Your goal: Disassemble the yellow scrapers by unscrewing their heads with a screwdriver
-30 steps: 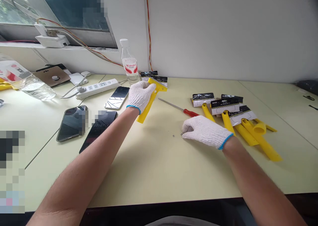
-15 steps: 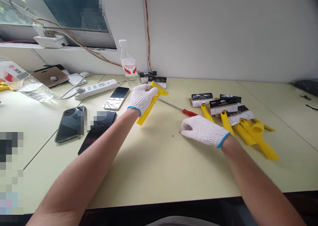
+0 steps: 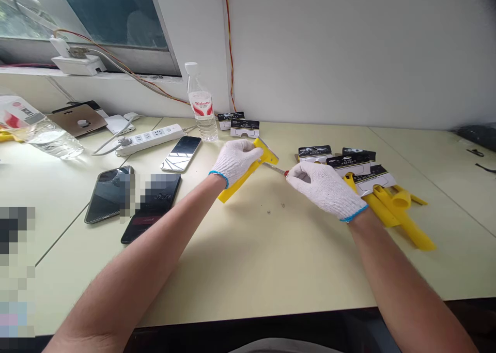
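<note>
My left hand, in a white knitted glove with a blue cuff, is closed around a yellow scraper. The scraper's wide head points up and to the right, and its handle slants down to the left. My right hand, gloved alike, pinches the red handle of a screwdriver. The metal shaft runs left from the fingers, and its tip is hidden behind the scraper head. Below the hands, two tiny screws lie on the table.
Several yellow scrapers with black-and-white cards lie at the right. A water bottle stands at the back, near a power strip. Several phones lie at the left, and another bottle rests on its side.
My right hand has let go of a small screw on the table and taken hold of the screwdriver handle. My left hand has moved right and slightly down with the scraper.
</note>
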{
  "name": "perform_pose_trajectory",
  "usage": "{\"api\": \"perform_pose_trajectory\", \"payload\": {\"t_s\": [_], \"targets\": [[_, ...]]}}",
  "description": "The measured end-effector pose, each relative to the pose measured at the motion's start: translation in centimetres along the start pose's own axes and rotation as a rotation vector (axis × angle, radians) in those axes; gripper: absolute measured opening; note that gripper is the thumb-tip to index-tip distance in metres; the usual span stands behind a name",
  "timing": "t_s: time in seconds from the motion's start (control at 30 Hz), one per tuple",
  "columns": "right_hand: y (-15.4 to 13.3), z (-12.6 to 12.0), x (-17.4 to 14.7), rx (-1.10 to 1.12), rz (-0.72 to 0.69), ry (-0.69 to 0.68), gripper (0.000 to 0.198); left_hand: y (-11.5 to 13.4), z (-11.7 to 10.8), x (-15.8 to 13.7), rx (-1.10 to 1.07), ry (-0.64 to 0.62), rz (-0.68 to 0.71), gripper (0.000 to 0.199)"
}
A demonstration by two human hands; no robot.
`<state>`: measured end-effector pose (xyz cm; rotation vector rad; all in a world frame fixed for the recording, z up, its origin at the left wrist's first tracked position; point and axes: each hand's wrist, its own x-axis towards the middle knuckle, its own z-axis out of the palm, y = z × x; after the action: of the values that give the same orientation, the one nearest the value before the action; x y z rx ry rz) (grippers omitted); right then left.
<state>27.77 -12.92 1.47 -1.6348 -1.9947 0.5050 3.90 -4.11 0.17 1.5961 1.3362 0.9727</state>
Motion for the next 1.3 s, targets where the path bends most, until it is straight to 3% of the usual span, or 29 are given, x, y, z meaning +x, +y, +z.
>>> {"api": "perform_pose_trajectory", "payload": {"t_s": [0.23,0.5,0.73,0.9,1.3], "targets": [[-0.8,1.8,1.0,-0.043,-0.073,0.155,0.018,0.4,1.1,-0.6,0.163,-0.172,0.13,0.022],[0.9,3.3,2.5,-0.095,-0.114,0.185,0.033,0.7,1.8,-1.4,0.175,-0.291,0.173,0.03],[1.1,3.3,2.5,-0.126,-0.131,0.184,0.032,0.1,1.6,-1.1,0.2,-0.336,0.219,0.034],[0.3,3.2,2.3,-0.134,-0.121,0.189,0.013,0.0,1.2,-0.8,0.218,-0.372,0.262,0.034],[-0.2,3.1,2.1,-0.128,-0.116,0.192,0.015,0.0,0.8,-0.5,0.3,-0.375,0.318,0.038]]}}
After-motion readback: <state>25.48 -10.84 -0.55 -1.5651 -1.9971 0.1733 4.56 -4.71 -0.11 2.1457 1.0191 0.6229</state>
